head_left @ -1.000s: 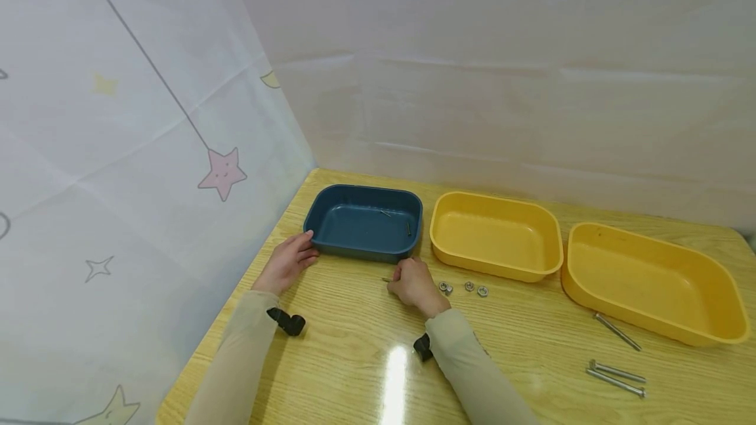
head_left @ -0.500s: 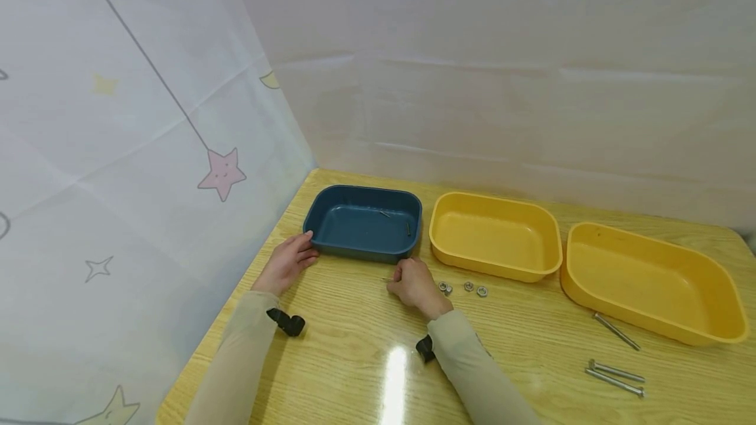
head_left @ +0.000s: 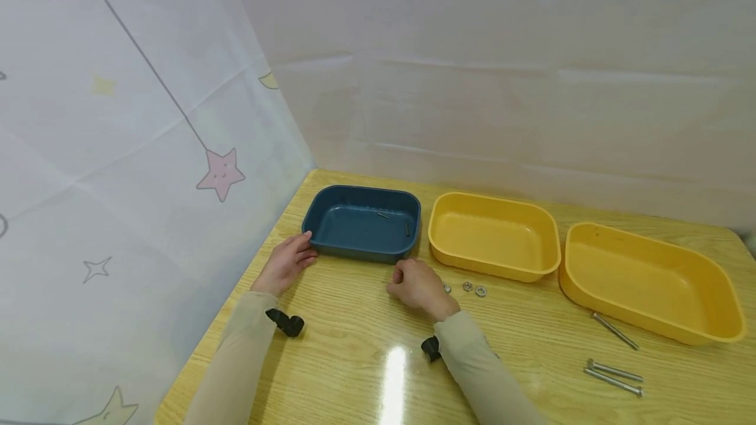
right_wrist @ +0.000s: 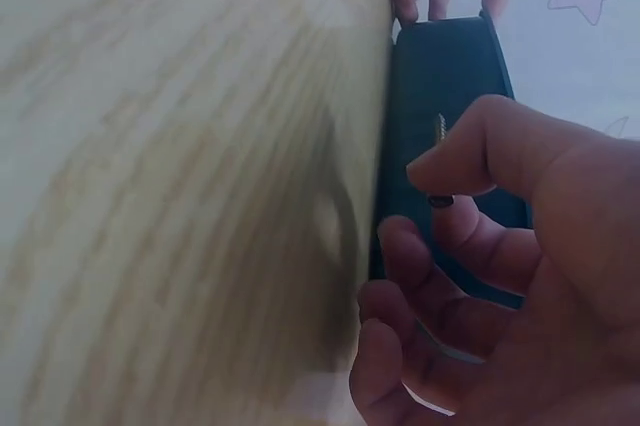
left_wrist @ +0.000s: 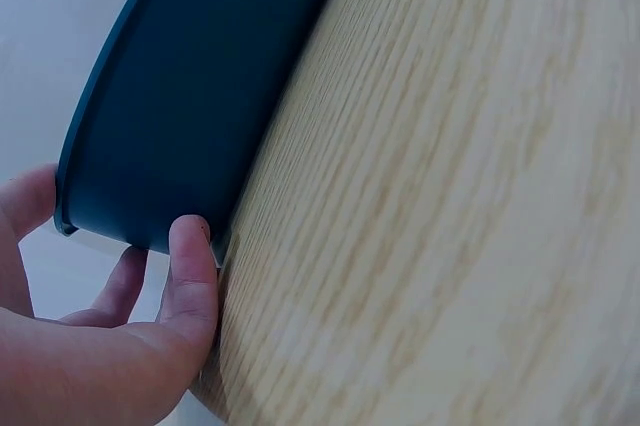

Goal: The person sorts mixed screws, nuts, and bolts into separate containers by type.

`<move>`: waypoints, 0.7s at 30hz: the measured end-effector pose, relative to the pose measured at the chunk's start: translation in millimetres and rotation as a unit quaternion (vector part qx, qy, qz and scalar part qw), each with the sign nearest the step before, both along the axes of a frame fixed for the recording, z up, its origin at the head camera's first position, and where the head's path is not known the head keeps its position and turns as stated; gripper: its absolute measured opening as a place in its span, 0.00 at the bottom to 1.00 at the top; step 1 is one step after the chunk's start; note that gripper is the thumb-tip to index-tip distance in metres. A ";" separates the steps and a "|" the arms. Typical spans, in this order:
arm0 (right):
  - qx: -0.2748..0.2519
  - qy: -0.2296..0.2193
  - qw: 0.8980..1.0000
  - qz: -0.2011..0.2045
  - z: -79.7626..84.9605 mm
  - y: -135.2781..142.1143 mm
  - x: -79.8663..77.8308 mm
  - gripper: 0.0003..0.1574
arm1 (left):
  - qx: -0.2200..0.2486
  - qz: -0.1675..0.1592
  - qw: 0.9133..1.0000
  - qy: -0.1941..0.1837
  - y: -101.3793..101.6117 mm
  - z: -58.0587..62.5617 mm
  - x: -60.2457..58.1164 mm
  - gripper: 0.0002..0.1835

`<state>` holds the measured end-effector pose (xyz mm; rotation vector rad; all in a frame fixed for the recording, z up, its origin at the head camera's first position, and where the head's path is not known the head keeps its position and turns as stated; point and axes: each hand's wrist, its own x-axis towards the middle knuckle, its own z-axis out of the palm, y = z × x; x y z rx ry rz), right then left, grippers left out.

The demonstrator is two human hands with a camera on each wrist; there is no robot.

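Note:
At the far left of the table stands a dark blue tray. My left hand holds its near left corner; in the left wrist view the fingers and thumb spread round the tray's rim and wall. Just in front of the tray's near right corner is my right hand. Its thumb and index finger pinch a small screw, threaded shaft pointing up and dark head showing below the fingers in the right wrist view. Inside the blue tray lie two more small screws.
Two yellow trays stand to the right of the blue one. Several hex nuts lie beside my right wrist. Three long bolts lie at the right front. A white sheet hangs along the table's left edge.
My right wrist and forearm have shifted slightly right and now partly cover a nut. The pinched screw shows less in the head view. My left hand stays at the tray corner.

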<state>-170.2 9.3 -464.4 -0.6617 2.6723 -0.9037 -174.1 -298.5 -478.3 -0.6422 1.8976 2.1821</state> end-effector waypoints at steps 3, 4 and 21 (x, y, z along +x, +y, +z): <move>0.016 0.003 1.000 0.006 6.0 2.7 0.7 0.09 | 0.003 0.000 1.000 0.001 -0.4 -0.1 -0.3 0.37; 0.020 0.002 1.000 0.010 7.9 3.7 0.8 0.09 | 0.003 0.000 1.000 0.001 -0.5 -0.1 -0.3 0.37; 0.035 0.016 0.999 0.039 45.8 17.1 -2.2 0.09 | 0.003 -0.002 1.000 0.001 -0.8 -0.1 0.3 0.37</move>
